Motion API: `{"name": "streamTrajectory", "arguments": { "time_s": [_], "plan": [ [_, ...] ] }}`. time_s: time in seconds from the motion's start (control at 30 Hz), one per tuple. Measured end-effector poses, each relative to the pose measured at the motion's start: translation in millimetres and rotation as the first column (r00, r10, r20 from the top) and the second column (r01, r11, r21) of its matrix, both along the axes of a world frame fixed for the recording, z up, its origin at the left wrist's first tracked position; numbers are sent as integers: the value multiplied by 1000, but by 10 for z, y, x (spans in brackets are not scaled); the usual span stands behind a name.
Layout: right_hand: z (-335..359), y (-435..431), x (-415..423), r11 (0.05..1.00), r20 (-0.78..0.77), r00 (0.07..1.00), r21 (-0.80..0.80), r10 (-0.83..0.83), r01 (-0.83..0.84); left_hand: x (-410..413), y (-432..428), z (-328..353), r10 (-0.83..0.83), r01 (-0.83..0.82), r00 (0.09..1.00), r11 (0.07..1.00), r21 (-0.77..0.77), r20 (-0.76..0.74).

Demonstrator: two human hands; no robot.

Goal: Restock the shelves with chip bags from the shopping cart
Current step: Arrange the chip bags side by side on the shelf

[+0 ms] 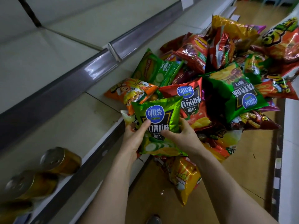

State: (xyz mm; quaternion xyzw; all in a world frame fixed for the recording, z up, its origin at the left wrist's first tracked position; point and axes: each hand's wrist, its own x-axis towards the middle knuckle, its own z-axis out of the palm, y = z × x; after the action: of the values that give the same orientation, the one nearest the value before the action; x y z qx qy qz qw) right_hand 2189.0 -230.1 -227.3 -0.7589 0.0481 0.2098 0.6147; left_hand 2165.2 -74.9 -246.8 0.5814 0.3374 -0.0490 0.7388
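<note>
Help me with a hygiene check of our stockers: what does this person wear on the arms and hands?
Nothing that shows. The left hand and right hand are ungloved, with no ring on the fingers in view and no watch or band at the wrists. The left forearm and right forearm are uncovered to the picture's edge; no sleeve appears.

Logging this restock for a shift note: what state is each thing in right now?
green cucumber bag: puffed, held by both hands.
left hand: grips the bag's left edge, thumb on its front.
right hand: grips the bag's right edge.
red tomato bag: lying in the pile behind.
dark green bag: lying on the pile, print upside down.
cans: lying on their sides on the lower shelf.
</note>
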Motion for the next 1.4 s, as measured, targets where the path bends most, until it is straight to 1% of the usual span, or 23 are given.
{"name": "streamTrajectory", "arguments": {
  "time_s": [0.1,0.17,0.27,0.4,0.47,0.57,0.63,0.73,0.77,0.87,0.93,0.97,1.03,1.07,1.13,1.17,1.27,1.33,1.4],
  "plan": [
    [38,9,8,1000,19,999,-9,-30,30,-14,-5,3,-63,63,998,996,57,-16],
    [75,3,-1,998,45,997,-12,-56,57,-16,-10,41,-79,79,997,995,53,1],
    [178,-68,14,995,43,996,66,-76,73,4,-19,151,-112,109,992,993,46,62],
    [370,-276,99,972,53,987,192,-151,138,125,-54,409,-203,196,961,979,53,187],
    [495,-336,134,956,41,986,253,-161,146,209,-121,526,-280,274,939,960,59,200],
    [649,-455,199,943,43,988,306,-151,131,333,-264,649,-372,379,898,925,15,233],
    [733,-551,231,950,39,993,295,-116,99,415,-376,740,-386,398,888,917,2,252],
    [804,-705,262,974,56,995,216,-78,64,544,-533,865,-393,407,881,913,-1,264],
    [839,-752,269,975,70,994,213,-82,66,581,-579,905,-404,418,877,908,1,262],
    [927,-876,304,970,128,978,202,-166,138,655,-698,1025,-449,462,860,887,2,243],
    [923,-926,307,972,134,976,185,-170,144,697,-728,1006,-432,446,871,895,-6,236],
    [892,-967,307,973,108,979,174,-173,152,702,-736,984,-403,417,885,909,-15,233],
    [790,-1062,270,959,16,974,178,-227,220,684,-724,916,-336,354,923,932,-76,185],
    [737,-1105,231,940,-23,957,178,-290,289,675,-699,851,-308,328,938,937,-122,159],
    [571,-1209,154,879,-70,892,155,-446,451,620,-654,730,-261,285,955,941,-185,143],
    [487,-1249,112,846,-79,859,150,-506,512,607,-633,660,-253,274,959,942,-193,126],
    [327,-1315,93,797,-40,804,115,-593,593,593,-608,449,-231,238,971,946,-220,56],
    [316,-1362,177,770,22,770,65,-637,635,601,-637,401,-258,261,965,939,-223,46],
    [343,-1433,301,740,120,735,-9,-667,673,594,-666,368,-279,280,960,935,-217,36]
  ]
}}
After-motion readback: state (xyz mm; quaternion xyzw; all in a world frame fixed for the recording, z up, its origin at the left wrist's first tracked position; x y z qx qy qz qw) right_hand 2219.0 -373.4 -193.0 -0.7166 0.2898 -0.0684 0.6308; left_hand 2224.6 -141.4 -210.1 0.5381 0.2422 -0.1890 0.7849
